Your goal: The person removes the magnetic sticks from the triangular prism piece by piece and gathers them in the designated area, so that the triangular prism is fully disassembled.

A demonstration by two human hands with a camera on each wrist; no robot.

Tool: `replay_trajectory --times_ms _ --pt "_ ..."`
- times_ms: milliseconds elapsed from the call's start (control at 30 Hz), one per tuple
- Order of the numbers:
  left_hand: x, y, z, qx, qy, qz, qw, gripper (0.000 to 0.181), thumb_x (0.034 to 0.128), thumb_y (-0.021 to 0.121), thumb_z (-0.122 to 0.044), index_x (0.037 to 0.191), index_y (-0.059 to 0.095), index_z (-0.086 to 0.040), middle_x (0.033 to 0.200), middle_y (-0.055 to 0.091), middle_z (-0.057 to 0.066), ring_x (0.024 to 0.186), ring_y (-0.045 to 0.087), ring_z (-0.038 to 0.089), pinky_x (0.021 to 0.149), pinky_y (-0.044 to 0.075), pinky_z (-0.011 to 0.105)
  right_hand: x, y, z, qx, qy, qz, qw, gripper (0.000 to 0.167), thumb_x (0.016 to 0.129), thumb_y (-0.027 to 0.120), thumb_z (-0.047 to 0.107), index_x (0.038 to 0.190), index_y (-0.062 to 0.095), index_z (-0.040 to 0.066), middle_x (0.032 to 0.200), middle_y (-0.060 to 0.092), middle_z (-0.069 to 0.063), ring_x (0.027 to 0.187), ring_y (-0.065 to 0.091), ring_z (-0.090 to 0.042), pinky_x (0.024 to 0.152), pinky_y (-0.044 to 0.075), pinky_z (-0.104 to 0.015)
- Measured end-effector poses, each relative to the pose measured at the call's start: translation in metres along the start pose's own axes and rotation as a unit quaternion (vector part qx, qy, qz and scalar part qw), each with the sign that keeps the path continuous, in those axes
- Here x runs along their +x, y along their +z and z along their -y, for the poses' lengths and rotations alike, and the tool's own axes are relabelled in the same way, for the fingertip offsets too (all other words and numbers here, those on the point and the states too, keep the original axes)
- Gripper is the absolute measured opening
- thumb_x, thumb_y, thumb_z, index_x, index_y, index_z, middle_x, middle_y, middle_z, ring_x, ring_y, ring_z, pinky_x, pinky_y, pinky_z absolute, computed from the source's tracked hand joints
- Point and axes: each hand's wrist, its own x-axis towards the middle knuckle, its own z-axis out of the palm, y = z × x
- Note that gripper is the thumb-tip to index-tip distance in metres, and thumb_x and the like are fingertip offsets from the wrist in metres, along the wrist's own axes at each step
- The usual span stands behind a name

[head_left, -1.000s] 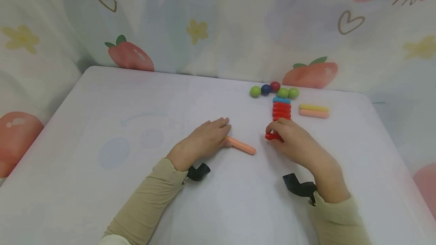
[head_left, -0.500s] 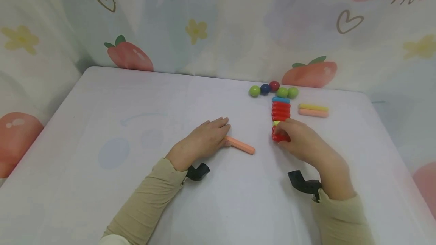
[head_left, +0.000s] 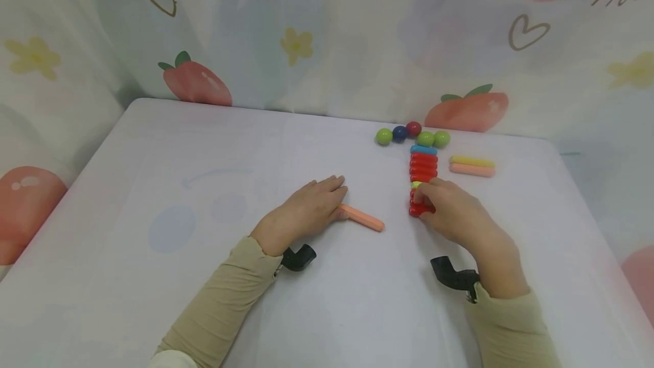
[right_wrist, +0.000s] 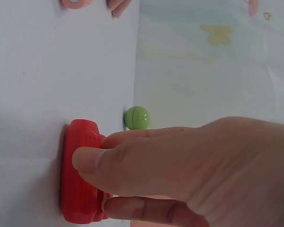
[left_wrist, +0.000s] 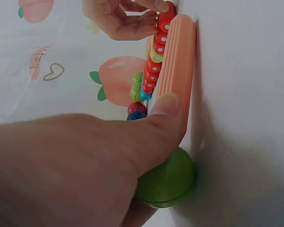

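My left hand (head_left: 306,209) rests on the table with its fingers fairly straight. Its thumb lies on a ribbed peach stick (left_wrist: 178,56), partly covered by the hand. Under that hand sits a green ball (left_wrist: 168,177), seen only in the left wrist view. At the near end of a row of short sticks, my right hand (head_left: 462,209) holds a red stick (right_wrist: 78,189), thumb on its near side and fingers bent over the row. Farther up the row are several red sticks (head_left: 423,167), a yellow-green one (head_left: 416,185) and a blue one (head_left: 423,150).
Beyond the row lie a green ball (head_left: 384,136), a blue ball (head_left: 399,133), a dark red ball (head_left: 414,129) and two more green balls (head_left: 433,139). To its right lie a yellow stick (head_left: 472,161) and a peach stick (head_left: 472,170). A printed cloth hangs behind the table.
My right hand has moved slightly right, bringing the red stick against the near end of the row; over the last half second it stays there. The left hand has kept its place.
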Motion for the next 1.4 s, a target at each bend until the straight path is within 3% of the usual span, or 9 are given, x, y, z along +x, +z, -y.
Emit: replay_trajectory --times_ms 567,833,1033,1200,1400 --pt "0.001 0.000 -0.003 0.024 0.003 -0.003 0.9997 0.052 0.1018 0.054 -0.033 0.143 0.047 -0.002 0.158 0.038 0.014 0.148 0.035 0.027 0.118 0.034 0.047 -0.001 0.001 0.000 0.009 0.001 -0.021 0.9997 0.026 0.083 0.078 0.009 0.105 0.065 0.007 0.097 0.061 -0.010 0.092 0.057 -0.026 0.081 0.058 -0.045" --pt "0.002 -0.005 0.000 -0.016 -0.001 0.014 0.9998 0.055 0.0987 0.061 -0.033 0.145 0.047 -0.007 0.156 0.041 0.011 0.146 0.038 0.025 0.119 0.033 0.039 -0.005 0.000 0.013 0.043 -0.055 -0.055 0.9960 0.022 0.086 0.076 0.008 0.106 0.067 0.008 0.096 0.060 -0.009 0.089 0.057 -0.023 0.079 0.058 -0.042" --pt "0.000 -0.017 0.005 -0.066 -0.017 0.031 0.9972 0.052 0.0928 0.071 -0.025 0.141 0.054 -0.016 0.144 0.054 0.003 0.128 0.055 0.020 0.107 0.046 0.038 -0.001 0.010 0.033 0.060 -0.107 -0.059 0.9906 0.022 0.087 0.074 0.009 0.108 0.067 0.010 0.099 0.062 -0.006 0.094 0.062 -0.022 0.083 0.059 -0.041" --pt "-0.001 -0.022 0.009 -0.058 -0.013 0.015 0.9981 0.037 0.0896 0.074 -0.016 0.126 0.065 -0.016 0.120 0.062 0.002 0.104 0.059 0.017 0.092 0.053 0.036 0.005 0.025 0.050 0.068 -0.148 -0.055 0.9851 0.023 0.088 0.075 0.014 0.110 0.068 0.009 0.100 0.064 -0.005 0.091 0.063 -0.019 0.082 0.059 -0.035" --pt "0.000 -0.020 0.009 -0.051 -0.007 0.023 0.9984 0.033 0.0887 0.075 -0.015 0.121 0.067 -0.014 0.112 0.062 0.001 0.099 0.058 0.016 0.089 0.052 0.033 0.008 0.039 0.059 0.070 -0.177 -0.067 0.9794 0.025 0.089 0.074 0.015 0.111 0.070 0.006 0.094 0.064 -0.003 0.084 0.060 -0.014 0.079 0.058 -0.031"
